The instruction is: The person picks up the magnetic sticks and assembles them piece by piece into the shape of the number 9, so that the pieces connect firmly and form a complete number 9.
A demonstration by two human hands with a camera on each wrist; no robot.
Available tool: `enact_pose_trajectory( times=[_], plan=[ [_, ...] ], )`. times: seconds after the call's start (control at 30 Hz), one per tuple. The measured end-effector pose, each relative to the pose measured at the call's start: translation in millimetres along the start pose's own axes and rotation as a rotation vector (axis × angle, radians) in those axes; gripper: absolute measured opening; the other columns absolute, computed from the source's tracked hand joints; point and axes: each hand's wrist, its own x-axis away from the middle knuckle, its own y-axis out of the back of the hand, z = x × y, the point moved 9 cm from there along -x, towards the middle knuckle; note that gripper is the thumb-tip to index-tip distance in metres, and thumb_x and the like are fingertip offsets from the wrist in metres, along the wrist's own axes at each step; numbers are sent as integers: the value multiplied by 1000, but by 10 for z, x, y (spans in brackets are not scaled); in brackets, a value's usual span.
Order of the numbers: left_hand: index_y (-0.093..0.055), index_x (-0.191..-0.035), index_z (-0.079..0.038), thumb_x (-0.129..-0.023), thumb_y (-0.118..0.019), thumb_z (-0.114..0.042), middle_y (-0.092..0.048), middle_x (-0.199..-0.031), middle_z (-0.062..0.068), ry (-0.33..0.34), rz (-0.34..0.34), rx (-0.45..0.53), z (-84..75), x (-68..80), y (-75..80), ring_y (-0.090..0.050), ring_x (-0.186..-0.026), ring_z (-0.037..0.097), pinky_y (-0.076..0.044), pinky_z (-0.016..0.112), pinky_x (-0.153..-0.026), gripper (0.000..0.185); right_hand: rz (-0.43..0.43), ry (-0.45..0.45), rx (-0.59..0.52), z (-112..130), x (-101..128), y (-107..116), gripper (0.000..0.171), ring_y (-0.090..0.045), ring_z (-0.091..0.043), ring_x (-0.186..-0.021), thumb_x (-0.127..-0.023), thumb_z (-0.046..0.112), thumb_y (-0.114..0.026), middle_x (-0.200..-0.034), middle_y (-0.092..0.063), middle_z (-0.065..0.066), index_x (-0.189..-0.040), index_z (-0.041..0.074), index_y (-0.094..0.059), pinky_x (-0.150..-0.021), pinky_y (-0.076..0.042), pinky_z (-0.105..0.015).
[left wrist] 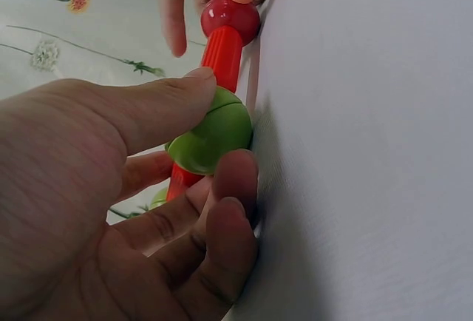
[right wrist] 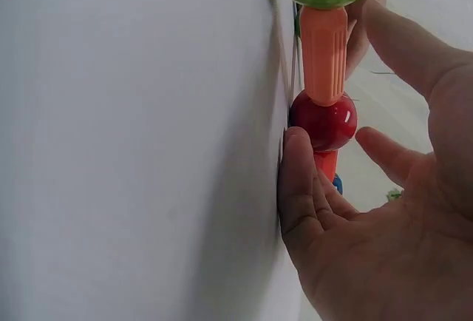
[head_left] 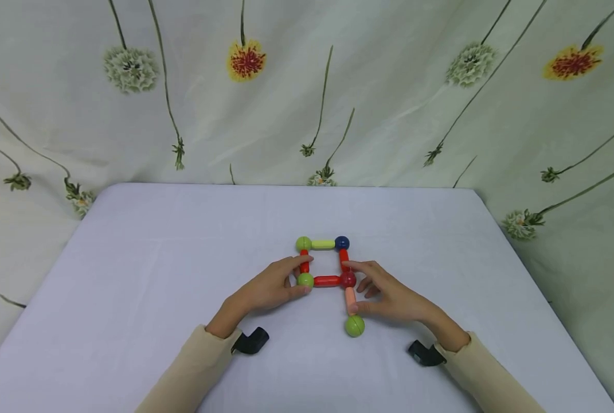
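On the table lies a figure of balls and ribbed rods, like a magnetic building set. Its square has a near-left green ball (head_left: 305,280), a far-left green ball (head_left: 304,244), a blue ball (head_left: 341,243) and a red ball (head_left: 348,279). Three red rods and a yellow-green rod (head_left: 323,244) join them. From the red ball a salmon rod (right wrist: 324,55) runs toward the person, ending in another green ball (head_left: 355,325). My left hand (head_left: 273,284) holds the near-left green ball between thumb and fingers. My right hand (head_left: 389,292) spreads loosely around the red ball, fingertips beside it.
A white cloth covers the table (head_left: 183,229). Behind it hangs a pale curtain (head_left: 389,115) printed with flowers. Black wrist cameras, one at the left cuff (head_left: 251,341) and one at the right cuff (head_left: 426,353), stick out over the tabletop.
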Motion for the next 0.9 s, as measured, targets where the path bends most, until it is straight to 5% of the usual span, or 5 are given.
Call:
enact_pose_trajectory(
  times=[0.2,0.5,0.67,0.9],
  plan=[
    [-37,-143,-17,-85,-69,-30,-54,-103,-1,9,9,8,0,26,80,-53,-67,10,-47,24,-64,69,33,11,4,-21,-27,-24,81,-51,-16,-105,-81,37,-71,-130,-40,0,-147,25,-26,-89,-48,-31],
    [-48,-133,-17,-84,-70,-26,-60,-106,2,-8,-69,-25,1,298,462,-58,-78,11,-47,27,-71,55,56,-11,-4,-84,-25,-59,82,-49,-15,-105,-81,38,-71,-129,-42,1,-147,27,-24,-90,-47,-32],
    [-58,-116,-14,-83,-71,-22,-59,-98,2,-9,-124,-111,122,519,553,-52,-89,17,-43,30,-77,37,57,-14,-5,-68,-17,-59,83,-49,-14,-106,-81,38,-72,-130,-41,3,-147,26,-24,-90,-47,-30],
    [-57,-99,-16,-78,-74,-18,-51,-91,3,82,-160,-168,355,756,594,-42,-90,20,-36,32,-75,27,62,-12,-7,-39,-16,-64,83,-48,-14,-106,-81,34,-72,-130,-41,4,-148,23,-24,-90,-47,-29]
  ],
)
